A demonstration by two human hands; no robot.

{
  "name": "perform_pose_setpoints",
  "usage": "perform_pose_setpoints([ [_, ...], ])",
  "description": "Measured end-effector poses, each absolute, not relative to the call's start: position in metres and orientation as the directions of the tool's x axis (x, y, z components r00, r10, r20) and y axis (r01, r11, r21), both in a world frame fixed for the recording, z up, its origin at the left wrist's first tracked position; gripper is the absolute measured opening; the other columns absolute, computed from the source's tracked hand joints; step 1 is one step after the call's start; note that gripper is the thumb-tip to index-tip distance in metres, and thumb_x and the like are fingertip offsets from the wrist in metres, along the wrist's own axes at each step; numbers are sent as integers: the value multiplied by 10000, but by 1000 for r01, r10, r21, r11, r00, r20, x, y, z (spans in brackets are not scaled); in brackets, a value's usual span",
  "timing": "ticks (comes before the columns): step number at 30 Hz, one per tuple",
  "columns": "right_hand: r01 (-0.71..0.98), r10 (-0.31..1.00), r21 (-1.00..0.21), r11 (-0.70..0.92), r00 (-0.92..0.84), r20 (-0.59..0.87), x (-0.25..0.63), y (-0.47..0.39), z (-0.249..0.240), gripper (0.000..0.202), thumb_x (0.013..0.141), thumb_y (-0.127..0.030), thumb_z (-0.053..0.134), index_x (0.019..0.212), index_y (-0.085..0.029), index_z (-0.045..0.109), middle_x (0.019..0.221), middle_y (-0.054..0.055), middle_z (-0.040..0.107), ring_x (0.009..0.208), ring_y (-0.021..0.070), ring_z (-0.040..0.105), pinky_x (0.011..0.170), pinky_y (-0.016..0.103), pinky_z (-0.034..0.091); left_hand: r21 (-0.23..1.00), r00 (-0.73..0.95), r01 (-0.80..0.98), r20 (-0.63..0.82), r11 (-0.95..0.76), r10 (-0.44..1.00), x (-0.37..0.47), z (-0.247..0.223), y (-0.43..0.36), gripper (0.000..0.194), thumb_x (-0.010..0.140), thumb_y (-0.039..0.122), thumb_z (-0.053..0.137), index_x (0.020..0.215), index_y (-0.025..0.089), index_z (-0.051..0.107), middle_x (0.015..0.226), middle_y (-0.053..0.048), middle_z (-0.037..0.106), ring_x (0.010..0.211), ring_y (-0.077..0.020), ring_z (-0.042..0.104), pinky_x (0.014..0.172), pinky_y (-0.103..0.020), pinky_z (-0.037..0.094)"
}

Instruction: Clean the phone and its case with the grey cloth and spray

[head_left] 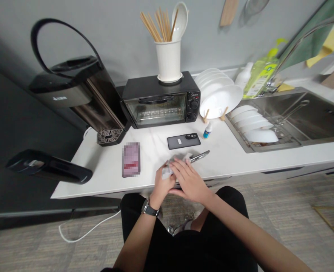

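Close to the counter's front edge, my two hands meet over a crumpled white tissue [167,173]. A slim dark slab with a shiny silver edge, which looks like a phone [200,156], sticks out to the right beyond my fingers. My left hand [163,183], with a watch on its wrist, is closed around the slab's left part, mostly hidden by tissue. Over the top lies my right hand [190,181], its fingers pressing the tissue onto the slab. Just behind lie a dark grey phone [183,141] and a small blue-and-white bottle [208,130].
A pixelated purple-pink rectangle [131,160] lies left on the white counter [150,149]. A toaster oven [158,102] with a utensil holder [169,60] on it stands behind. A tall black machine [84,94] is left; white plates [222,100] and a sink [294,117] are right.
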State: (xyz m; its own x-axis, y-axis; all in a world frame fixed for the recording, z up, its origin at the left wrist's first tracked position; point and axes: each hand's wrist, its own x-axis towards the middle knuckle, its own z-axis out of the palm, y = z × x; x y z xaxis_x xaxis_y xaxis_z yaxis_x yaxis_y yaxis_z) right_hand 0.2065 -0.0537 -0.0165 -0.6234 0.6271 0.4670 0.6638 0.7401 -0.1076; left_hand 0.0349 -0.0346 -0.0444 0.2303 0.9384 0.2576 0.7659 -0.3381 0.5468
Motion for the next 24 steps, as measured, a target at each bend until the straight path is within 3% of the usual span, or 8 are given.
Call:
perform_pose_setpoints([
  [2, 583, 543, -56, 811, -712, 445, 214, -51, -18, 805, 1049, -635, 442, 1616, -73, 341, 1562, 190, 530, 1499, 334, 404, 1260, 539, 318, 542, 239, 767, 255, -343, 937, 33, -46, -35, 190, 915, 100, 609, 904, 188, 776, 923, -67, 821, 912, -238, 794, 970, -371, 622],
  [4, 615, 558, -40, 787, -684, 469, 237, -39, -21, 731, 1064, -587, 447, 1599, -94, 380, 1494, 191, 585, 1412, 327, 493, 1225, 539, 362, 544, 257, 760, 254, -357, 933, 33, -42, -36, 151, 932, 142, 645, 897, 200, 781, 894, -55, 820, 940, -243, 796, 1003, -373, 609],
  [9, 850, 761, -154, 503, -352, 545, 273, -18, -25, 615, 1047, -577, 471, 1319, -41, 602, 1206, 238, 672, 1259, 393, 565, 1151, 608, 411, 560, 249, 748, 262, -357, 932, 38, -29, -36, 220, 1025, 293, 636, 1192, 263, 776, 1050, -33, 834, 1068, -234, 788, 1175, -401, 503],
  [12, 870, 780, -157, 468, -323, 537, 244, -32, -24, 786, 1030, -635, 456, 1466, 19, 474, 1423, 298, 577, 1470, 461, 392, 1218, 693, 279, 560, 252, 751, 245, -349, 936, 40, -30, -35, 182, 1021, 289, 644, 1109, 265, 801, 1043, -29, 834, 1064, -227, 788, 1197, -385, 478],
  [15, 775, 717, -109, 623, -509, 476, 209, -52, -23, 895, 1035, -657, 421, 1621, 4, 273, 1626, 265, 426, 1585, 423, 243, 1261, 675, 219, 526, 240, 785, 229, -327, 943, 39, -36, -33, 193, 958, 174, 677, 1089, 247, 799, 1087, -47, 826, 1116, -252, 770, 1136, -385, 532],
  [19, 682, 634, -62, 729, -639, 436, 220, -51, -28, 869, 1053, -642, 410, 1670, -65, 207, 1638, 210, 450, 1582, 346, 304, 1283, 589, 244, 525, 220, 791, 238, -316, 946, 38, -37, -34, 289, 933, 124, 672, 1186, 227, 767, 1213, -65, 798, 1141, -257, 756, 1063, -374, 577],
  [21, 740, 673, -61, 670, -571, 469, 244, -40, -31, 845, 1063, -610, 416, 1678, -80, 179, 1624, 214, 466, 1573, 348, 325, 1276, 597, 247, 534, 225, 784, 228, -315, 947, 38, -34, -35, 174, 972, 207, 675, 1104, 218, 788, 1079, -66, 823, 1046, -254, 782, 1059, -376, 574],
  [24, 860, 776, -138, 491, -360, 518, 270, -28, -32, 823, 1062, -590, 420, 1663, -72, 204, 1582, 249, 490, 1544, 392, 362, 1258, 654, 243, 537, 216, 788, 218, -302, 952, 40, -28, -36, 159, 1007, 296, 663, 1046, 224, 800, 923, -55, 827, 994, -261, 795, 1087, -396, 555],
])
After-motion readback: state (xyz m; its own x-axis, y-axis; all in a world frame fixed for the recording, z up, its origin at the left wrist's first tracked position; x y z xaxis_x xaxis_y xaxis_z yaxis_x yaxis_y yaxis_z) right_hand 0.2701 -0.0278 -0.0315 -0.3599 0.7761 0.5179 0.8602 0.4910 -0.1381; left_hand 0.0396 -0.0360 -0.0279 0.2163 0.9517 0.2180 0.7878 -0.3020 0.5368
